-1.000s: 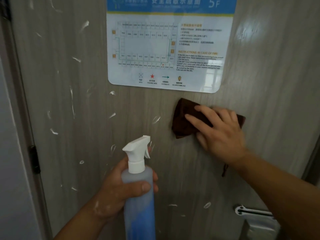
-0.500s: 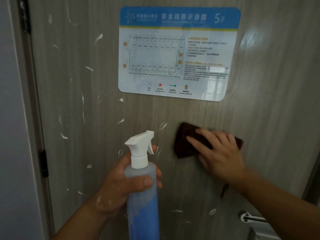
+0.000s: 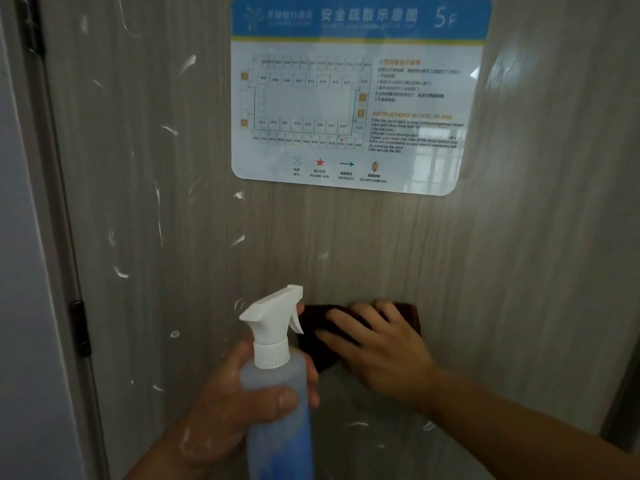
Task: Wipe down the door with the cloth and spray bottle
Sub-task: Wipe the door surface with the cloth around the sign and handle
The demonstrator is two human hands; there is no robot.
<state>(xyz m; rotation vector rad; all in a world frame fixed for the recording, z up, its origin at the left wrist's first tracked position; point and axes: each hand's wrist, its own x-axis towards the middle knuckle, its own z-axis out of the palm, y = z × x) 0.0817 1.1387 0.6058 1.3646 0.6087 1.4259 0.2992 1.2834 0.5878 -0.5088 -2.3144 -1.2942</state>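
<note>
Presses the straight, slightly spread fingers (image 3: 363, 311) of the right hand (image 3: 384, 351) flat on the dark brown cloth (image 3: 412, 315), and so pins this cloth against the door (image 3: 346, 244). Seen from the head view, looking forward and a little down. Covers most of the cloth with the palm; leaves visible only its upper right corner and its left part. Places the cloth in the lower middle of the door, well below the evacuation plan (image 3: 356, 95) and just beside the spray bottle (image 3: 273, 375).

Grips the spray bottle upright with the left hand (image 3: 225, 407): lays the thumb (image 3: 280, 400) across the front of the cloudy body and curls the other fingers round the back, mostly hidden. Shows one fingertip near the white trigger head (image 3: 273, 313); cannot tell if it touches the trigger. Holds the bottle in front of the door, nozzle turned toward it, with blue liquid in the lower part. Carries white foam smears (image 3: 187, 441) on the left wrist.

Elsewhere on the grey wood-grain door: many short white streaks (image 3: 159, 209), mostly on the left half, a few low near the right forearm. At the left edge: a dark gap with a black hinge (image 3: 79, 327), then a pale wall (image 3: 20, 271).
</note>
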